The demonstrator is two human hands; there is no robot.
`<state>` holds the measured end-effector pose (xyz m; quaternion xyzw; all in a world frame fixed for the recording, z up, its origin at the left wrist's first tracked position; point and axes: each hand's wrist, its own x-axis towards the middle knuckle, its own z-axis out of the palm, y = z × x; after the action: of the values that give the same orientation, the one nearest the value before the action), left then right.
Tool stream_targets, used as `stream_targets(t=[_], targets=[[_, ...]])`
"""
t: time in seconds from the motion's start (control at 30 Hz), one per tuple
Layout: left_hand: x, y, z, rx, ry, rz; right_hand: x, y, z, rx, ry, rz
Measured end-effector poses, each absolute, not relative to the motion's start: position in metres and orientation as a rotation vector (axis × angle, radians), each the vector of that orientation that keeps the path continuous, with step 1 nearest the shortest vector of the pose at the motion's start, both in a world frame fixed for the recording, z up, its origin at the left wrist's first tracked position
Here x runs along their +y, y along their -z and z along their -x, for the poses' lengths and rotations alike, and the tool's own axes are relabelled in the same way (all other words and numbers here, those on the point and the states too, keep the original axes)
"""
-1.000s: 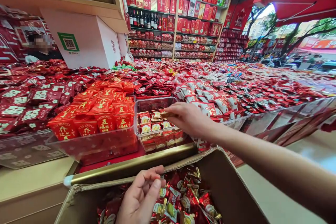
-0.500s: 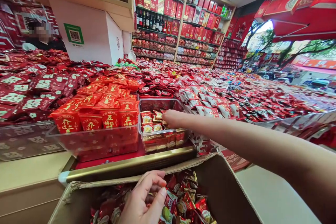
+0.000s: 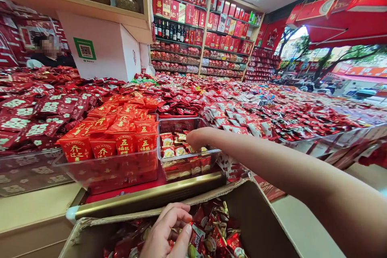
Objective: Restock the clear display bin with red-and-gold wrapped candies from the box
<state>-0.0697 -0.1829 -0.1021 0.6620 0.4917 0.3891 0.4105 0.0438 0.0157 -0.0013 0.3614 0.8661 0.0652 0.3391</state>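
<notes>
My left hand (image 3: 169, 229) is inside an open cardboard box (image 3: 266, 213), just above red and gold wrapped candies (image 3: 216, 238). Its fingers are loosely curved, with a gap between thumb and forefinger; no candy is plainly held. A candy with a white-lettered label (image 3: 197, 237) lies beside the thumb. My right hand (image 3: 198, 139) reaches into a small clear plastic bin (image 3: 160, 141) on the counter. Several red wrapped candies with a pale round print (image 3: 168, 152) stand in rows there. The right fingers point down and away, hidden behind the hand.
Left of the small bin, a clear bin holds orange-red packets (image 3: 123, 129); dark red packets (image 3: 45, 117) lie further left. White and red packets (image 3: 232, 115) are heaped to the right. A gold counter edge (image 3: 151, 193) runs behind the box. A person (image 3: 50, 50) is at the back left.
The view has tilted slightly, so the background sits lower. My left hand has dipped a little toward the candies. My right hand stays in the small bin, nearly unmoved.
</notes>
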Motion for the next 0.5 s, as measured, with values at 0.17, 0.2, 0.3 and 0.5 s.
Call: stream_targets(t=[0.17, 0.2, 0.3, 0.5], targets=[[-0.185, 0.104, 0.065, 1.265, -1.077, -1.617, 0.023, 0.000, -0.047, 2.321, -0.079, -1.007], [-0.185, 0.104, 0.065, 1.255, -1.078, -1.620, 0.024, 0.002, -0.048, 2.324, -0.051, -1.016], [-0.185, 0.102, 0.065, 1.247, -1.080, -1.638, 0.026, 0.008, -0.048, 2.320, 0.003, -1.046], [-0.182, 0.098, 0.069, 1.243, -0.966, -1.723, 0.030, 0.002, -0.045, 2.433, -0.109, -1.163]])
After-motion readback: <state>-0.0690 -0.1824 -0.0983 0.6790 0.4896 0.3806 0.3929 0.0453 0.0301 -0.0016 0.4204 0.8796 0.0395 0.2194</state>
